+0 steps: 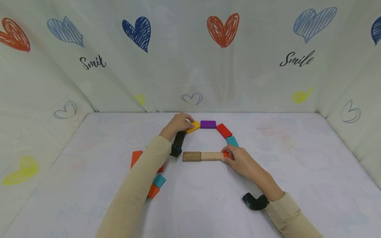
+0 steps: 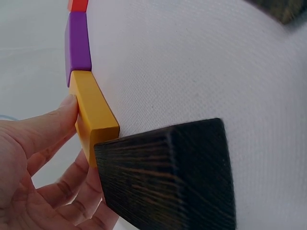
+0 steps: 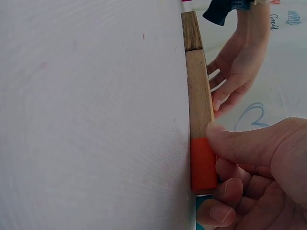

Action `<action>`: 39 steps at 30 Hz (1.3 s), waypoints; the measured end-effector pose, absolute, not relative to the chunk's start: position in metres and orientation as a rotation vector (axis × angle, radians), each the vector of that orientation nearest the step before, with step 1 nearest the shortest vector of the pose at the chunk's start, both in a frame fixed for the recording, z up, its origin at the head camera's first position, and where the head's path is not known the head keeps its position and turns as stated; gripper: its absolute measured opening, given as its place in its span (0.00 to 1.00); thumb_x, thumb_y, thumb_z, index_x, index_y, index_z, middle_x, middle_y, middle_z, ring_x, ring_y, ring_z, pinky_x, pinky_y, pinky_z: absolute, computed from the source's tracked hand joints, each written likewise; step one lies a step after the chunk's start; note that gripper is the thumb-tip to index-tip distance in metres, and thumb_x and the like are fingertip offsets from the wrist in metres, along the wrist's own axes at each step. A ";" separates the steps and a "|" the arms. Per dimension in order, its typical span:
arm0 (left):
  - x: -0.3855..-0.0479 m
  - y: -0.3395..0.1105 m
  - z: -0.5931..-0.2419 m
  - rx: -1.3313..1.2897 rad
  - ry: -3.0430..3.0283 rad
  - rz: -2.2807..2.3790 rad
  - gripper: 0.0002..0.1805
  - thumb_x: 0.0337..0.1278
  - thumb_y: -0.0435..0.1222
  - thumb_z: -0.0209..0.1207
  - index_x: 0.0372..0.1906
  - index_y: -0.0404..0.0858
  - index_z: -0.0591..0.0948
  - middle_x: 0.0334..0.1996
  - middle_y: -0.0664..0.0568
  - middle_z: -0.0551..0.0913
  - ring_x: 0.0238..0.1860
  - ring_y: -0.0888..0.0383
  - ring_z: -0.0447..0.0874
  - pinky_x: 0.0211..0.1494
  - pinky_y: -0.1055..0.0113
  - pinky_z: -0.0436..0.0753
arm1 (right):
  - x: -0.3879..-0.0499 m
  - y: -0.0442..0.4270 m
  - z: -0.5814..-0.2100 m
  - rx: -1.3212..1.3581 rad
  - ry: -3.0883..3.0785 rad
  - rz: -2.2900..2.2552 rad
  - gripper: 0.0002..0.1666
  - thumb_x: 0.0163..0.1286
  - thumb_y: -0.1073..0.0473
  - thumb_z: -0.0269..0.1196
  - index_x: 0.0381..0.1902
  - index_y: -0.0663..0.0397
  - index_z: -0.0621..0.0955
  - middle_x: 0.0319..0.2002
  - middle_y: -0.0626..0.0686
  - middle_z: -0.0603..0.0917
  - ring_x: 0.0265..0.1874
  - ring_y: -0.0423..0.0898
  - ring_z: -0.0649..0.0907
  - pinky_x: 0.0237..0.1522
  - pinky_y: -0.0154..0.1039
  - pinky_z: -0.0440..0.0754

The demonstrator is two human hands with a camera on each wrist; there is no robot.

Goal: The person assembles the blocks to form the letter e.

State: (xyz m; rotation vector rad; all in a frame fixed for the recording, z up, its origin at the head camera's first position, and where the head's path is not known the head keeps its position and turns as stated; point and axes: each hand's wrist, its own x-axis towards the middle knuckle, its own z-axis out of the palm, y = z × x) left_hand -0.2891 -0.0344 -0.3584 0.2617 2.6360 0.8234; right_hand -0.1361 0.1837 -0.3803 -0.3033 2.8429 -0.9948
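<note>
In the head view, wooden blocks form a half ring closed by a straight row. My left hand [image 1: 178, 123] holds the yellow block [image 2: 96, 105] at the upper left, its thumb against the block's side. That block lies between a purple block [image 1: 208, 124] and a black block [image 2: 163, 167]. On the row's right end, my right hand [image 1: 240, 161] grips the orange block [image 3: 203, 165] between thumb and fingers. The orange block touches a light wood block [image 3: 198, 91], and a darker grained wood block [image 1: 191, 156] ends the row. Fingers partly hide the orange block in the head view.
A red block [image 1: 224, 131] and a teal block [image 1: 232, 141] continue the curve on the right. Left of centre, more blocks lie partly under my left sleeve, including an orange one [image 1: 153, 191] and a teal one [image 1: 159, 180]. A patterned cloth wall [image 1: 172, 72] stands behind the table.
</note>
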 end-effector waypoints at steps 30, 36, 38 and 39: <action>-0.259 -0.069 -0.336 0.159 2.511 0.480 0.27 0.57 0.43 0.60 0.59 0.36 0.69 0.51 0.42 0.76 0.41 0.53 0.74 0.43 0.67 0.77 | -0.136 0.182 -0.379 -0.298 2.841 -0.985 0.20 0.60 0.63 0.65 0.49 0.63 0.75 0.21 0.50 0.69 0.21 0.42 0.68 0.21 0.29 0.66; -0.255 -0.069 -0.342 0.192 2.543 0.547 0.25 0.58 0.41 0.60 0.58 0.36 0.70 0.55 0.40 0.75 0.45 0.51 0.76 0.45 0.66 0.78 | -0.136 0.182 -0.378 -0.284 2.839 -0.985 0.20 0.60 0.63 0.65 0.49 0.63 0.75 0.21 0.51 0.69 0.22 0.42 0.68 0.21 0.29 0.66; -0.254 -0.069 -0.343 0.189 2.539 0.565 0.25 0.58 0.41 0.60 0.58 0.36 0.70 0.55 0.40 0.74 0.44 0.51 0.76 0.43 0.66 0.79 | -0.136 0.182 -0.378 -0.280 2.837 -0.986 0.20 0.60 0.63 0.64 0.49 0.63 0.75 0.21 0.51 0.69 0.22 0.42 0.68 0.21 0.29 0.66; -0.254 -0.068 -0.343 0.185 2.535 0.571 0.25 0.58 0.41 0.60 0.58 0.36 0.70 0.55 0.40 0.74 0.43 0.51 0.77 0.43 0.67 0.80 | -0.136 0.182 -0.378 -0.281 2.837 -0.986 0.20 0.60 0.63 0.64 0.49 0.63 0.75 0.21 0.51 0.69 0.22 0.42 0.68 0.21 0.29 0.66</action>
